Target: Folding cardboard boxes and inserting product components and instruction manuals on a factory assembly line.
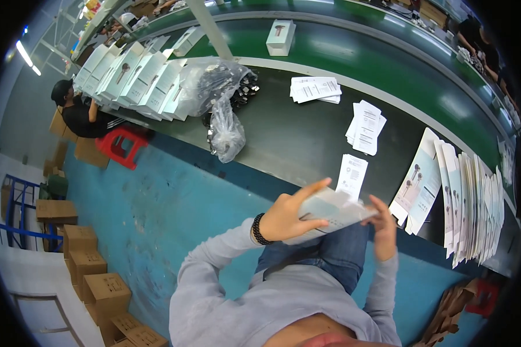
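Observation:
A pale folding carton point(334, 213) is tilted above my lap at the table's near edge. My left hand point(285, 218), with a dark beaded bracelet at the wrist, grips its left end, thumb on the near side and index finger along the far edge. My right hand point(383, 228) is at the carton's right end, its curled fingers against the edge there, slightly blurred. Just beyond the carton lies a printed white leaflet point(352, 173), partly covered by it. Two leaflet stacks, one nearer point(366, 128) and one farther point(315, 89), lie on the dark table.
Flat cartons point(469, 202) stand in a row at right. At left are upright boxes point(127, 75) and a clear plastic bag point(226, 130) by dark cables. One box point(281, 37) is on the green belt point(341, 43). A person point(78, 113) works near a red stool point(121, 147).

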Demonstrator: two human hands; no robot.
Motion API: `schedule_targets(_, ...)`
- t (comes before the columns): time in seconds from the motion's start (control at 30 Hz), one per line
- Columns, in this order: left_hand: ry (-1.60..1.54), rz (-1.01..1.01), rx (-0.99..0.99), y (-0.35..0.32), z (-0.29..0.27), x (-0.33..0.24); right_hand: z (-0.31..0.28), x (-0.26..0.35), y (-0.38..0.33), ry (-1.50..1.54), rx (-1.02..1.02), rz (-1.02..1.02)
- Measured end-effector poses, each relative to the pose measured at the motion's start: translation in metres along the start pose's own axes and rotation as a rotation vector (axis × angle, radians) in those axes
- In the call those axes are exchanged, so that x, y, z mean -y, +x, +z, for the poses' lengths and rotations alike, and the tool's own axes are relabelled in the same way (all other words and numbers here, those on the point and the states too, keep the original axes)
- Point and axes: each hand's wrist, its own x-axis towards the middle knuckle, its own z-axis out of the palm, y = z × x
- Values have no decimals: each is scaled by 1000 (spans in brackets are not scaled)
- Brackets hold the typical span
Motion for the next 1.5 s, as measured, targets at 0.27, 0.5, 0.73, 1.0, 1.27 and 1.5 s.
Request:
schedule_targets(0.27, -925, -301, 51, -9, 16, 28, 58, -11, 6, 420, -84, 257)
schedule_targets(0.5, -1069, -58, -52, 6, 36, 34, 45, -18, 19, -136, -18, -18)
schedule_targets(0.73, -164, 99, -214, 6, 49, 16, 68, -4, 15, 168, -156, -134)
schedule_targets(1.0, 275, 348, 98, 15, 19, 9, 58, -15, 6, -169, -267, -170)
schedule_targets(1.27, -267, 382, -262, 23, 61, -6, 76, 5, 14, 194, -268, -226)
schedule_targets(1.5, -275, 432, -244, 21, 59, 9, 77, -3, 13, 407, -421, -384)
